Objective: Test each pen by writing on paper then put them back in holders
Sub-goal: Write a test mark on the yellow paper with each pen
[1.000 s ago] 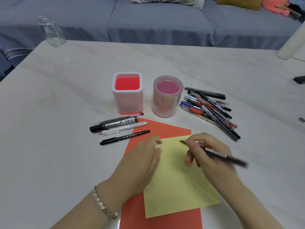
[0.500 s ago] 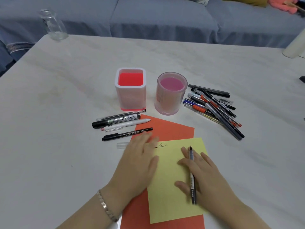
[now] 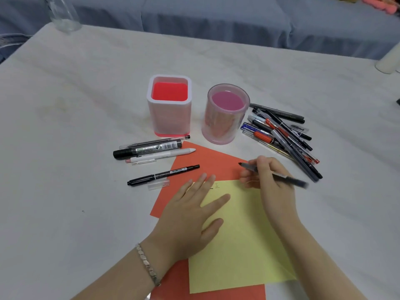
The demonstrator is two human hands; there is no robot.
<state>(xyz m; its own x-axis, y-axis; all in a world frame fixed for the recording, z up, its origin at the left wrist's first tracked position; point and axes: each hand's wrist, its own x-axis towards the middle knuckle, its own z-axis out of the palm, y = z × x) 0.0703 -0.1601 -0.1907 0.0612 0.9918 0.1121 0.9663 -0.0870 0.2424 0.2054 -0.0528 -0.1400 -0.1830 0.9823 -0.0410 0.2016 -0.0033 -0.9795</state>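
While the bench (image 3: 86, 109) carries everything the task needs, little of the work looks finished. Two sheets lie at its near edge, a yellow paper (image 3: 238, 234) on top of an orange paper (image 3: 207, 161). Behind them stand a square holder (image 3: 168, 124) and a round holder (image 3: 223, 128), both empty down to their coloured floors, so no pen has gone back yet. To the right of the round holder a pile of pens (image 3: 287, 137) lies loose, apparently untested, and it looks like the bulk of what is left. A smaller group of pens (image 3: 151, 149) lies in front of the square holder, one of them partly on the orange sheet; whether these have been tested cannot be told. The left hand (image 3: 188, 215) lies flat with fingers spread, pressing the yellow paper down. The right hand (image 3: 270, 182) is curled round a black pen (image 3: 290, 180), whose tip is over the orange paper just past the yellow sheet's top edge. A few written marks (image 3: 215, 186) beside the left fingertips suggest only a couple of tests done, and a clear cap (image 3: 158, 184) lies on the bench beside the nearest pen of the small group.
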